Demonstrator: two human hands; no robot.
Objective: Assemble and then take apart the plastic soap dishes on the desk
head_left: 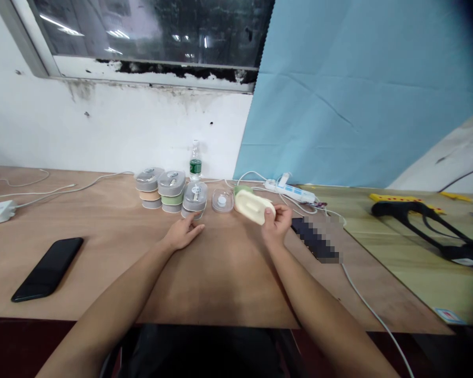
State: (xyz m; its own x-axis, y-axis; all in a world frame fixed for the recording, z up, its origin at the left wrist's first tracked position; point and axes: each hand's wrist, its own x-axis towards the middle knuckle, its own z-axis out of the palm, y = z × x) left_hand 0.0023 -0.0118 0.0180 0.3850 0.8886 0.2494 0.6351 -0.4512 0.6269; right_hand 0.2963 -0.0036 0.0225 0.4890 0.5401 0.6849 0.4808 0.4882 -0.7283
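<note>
Brown tabletop lies beneath outstretched forearms — left hand loosely spread beside containers, right hand pinching a cream piece.

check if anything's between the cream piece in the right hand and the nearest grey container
Yes: a clear plastic piece on the table, between the cream piece and the grey container. The left hand is at that container's front.

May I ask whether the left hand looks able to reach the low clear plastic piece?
Probably yes: the left hand appears to hold nothing, and only tabletop shows between it and the low clear plastic piece.
</note>
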